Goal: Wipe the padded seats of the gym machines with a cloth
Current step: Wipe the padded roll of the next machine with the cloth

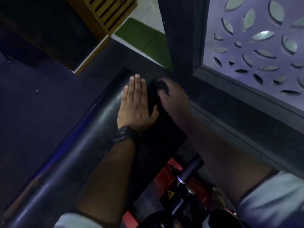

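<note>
Now left hand (136, 104) flat on black padded seat (92, 132), fingers (137, 86) straight and together, right hand (172, 94) blurred, its fingers curled around dark cloth (158, 85).

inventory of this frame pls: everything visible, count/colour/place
black padded bench seat: 1, black, diagonal from lower left to centre
dark cloth: 1, black, at the seat's far end
red machine frame: 1, red, bottom centre
black metal bar: 1, black with silver ring, over the frame
yellow warning sticker: 1, yellow, bottom centre
wall panel with leaf-shaped cutouts: 1, pale lilac, upper right
slatted wooden cabinet: 1, tan, top
green mat: 1, green, on pale floor, top centre
black wristwatch: 1, black, left wrist
pale sleeves: 2, grey-blue, bottom edge
left hand: flat on the seat, fingers straight
right hand: blurred, grips the cloth
</note>
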The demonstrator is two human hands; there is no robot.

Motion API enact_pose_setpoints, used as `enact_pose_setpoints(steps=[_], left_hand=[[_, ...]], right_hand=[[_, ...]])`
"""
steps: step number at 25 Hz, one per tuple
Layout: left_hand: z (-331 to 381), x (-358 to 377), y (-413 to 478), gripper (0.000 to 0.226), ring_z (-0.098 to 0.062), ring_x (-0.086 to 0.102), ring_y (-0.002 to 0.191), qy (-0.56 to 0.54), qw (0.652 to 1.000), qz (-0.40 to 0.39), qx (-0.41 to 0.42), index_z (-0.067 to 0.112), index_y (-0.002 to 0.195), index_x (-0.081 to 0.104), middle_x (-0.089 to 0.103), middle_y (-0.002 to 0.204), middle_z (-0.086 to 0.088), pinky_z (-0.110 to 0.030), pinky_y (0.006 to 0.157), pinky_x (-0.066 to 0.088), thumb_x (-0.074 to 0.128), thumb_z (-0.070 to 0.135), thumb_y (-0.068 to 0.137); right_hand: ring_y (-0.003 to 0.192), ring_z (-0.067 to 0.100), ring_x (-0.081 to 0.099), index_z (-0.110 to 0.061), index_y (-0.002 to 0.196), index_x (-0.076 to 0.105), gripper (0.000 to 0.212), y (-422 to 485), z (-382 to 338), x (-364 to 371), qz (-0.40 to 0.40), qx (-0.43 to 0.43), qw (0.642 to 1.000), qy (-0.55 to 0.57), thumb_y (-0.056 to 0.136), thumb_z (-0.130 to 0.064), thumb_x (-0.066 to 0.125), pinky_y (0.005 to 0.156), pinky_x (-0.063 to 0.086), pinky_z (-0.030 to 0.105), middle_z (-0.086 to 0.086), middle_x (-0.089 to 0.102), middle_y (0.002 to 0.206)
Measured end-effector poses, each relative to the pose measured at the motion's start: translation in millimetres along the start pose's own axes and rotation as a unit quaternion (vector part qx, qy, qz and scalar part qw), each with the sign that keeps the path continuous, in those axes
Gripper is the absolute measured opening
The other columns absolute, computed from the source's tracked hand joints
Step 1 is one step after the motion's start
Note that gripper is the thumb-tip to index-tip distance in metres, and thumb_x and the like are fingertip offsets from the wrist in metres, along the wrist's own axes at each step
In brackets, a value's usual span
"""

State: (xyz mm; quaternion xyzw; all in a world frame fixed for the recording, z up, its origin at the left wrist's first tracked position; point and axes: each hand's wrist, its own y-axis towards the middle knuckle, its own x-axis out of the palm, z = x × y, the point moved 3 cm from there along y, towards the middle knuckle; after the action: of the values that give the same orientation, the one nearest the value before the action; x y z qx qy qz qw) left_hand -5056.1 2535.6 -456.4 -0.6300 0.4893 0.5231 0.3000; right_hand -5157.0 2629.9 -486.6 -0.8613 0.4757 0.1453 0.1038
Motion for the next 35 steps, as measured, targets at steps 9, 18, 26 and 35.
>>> enact_pose_setpoints(steps=[9,18,26,35], left_hand=[[1,4,-2,0.079,-0.035,0.013,0.155,-0.001,0.999,0.039,0.009,-0.008,0.155,0.017,0.016,0.165,-0.026,-0.043,0.127,0.004,0.04,0.038,0.096],[4,4,-14,0.083,-0.032,0.013,0.155,-0.018,0.995,0.001,0.096,0.002,0.158,0.023,0.019,0.167,-0.018,-0.046,0.126,0.005,0.051,0.039,0.089],[11,27,-81,0.08,-0.028,0.02,0.154,0.029,0.975,-0.038,0.216,0.004,0.156,0.031,0.023,0.166,-0.016,-0.049,0.125,0.008,0.035,0.047,0.089],[9,33,-95,0.083,-0.033,0.018,0.154,0.086,0.962,-0.02,0.26,0.002,0.155,0.032,0.024,0.165,-0.019,-0.056,0.124,0.008,0.041,0.048,0.086]], right_hand=[[0.125,0.012,0.056,-0.027,0.133,0.061,0.047,15,-26,0,-0.037,-0.133,0.99,-0.012,0.086,-0.024,0.057,0.101,0.046,0.032,-0.007,0.061,0.135],[0.119,0.039,0.054,-0.03,0.143,0.045,0.05,-89,49,-29,0.148,0.213,0.963,-0.072,0.096,-0.025,0.06,0.089,0.046,0.042,0.009,0.038,0.146],[0.149,0.04,0.015,-0.037,0.151,0.032,0.066,-154,46,18,0.165,0.272,0.942,-0.109,0.096,-0.013,0.061,0.107,0.041,0.053,0.013,0.0,0.167],[0.145,0.031,0.032,-0.022,0.157,0.029,0.064,-143,61,26,0.306,0.323,0.888,0.118,0.098,-0.025,0.055,0.112,0.028,0.033,0.016,0.024,0.162]])
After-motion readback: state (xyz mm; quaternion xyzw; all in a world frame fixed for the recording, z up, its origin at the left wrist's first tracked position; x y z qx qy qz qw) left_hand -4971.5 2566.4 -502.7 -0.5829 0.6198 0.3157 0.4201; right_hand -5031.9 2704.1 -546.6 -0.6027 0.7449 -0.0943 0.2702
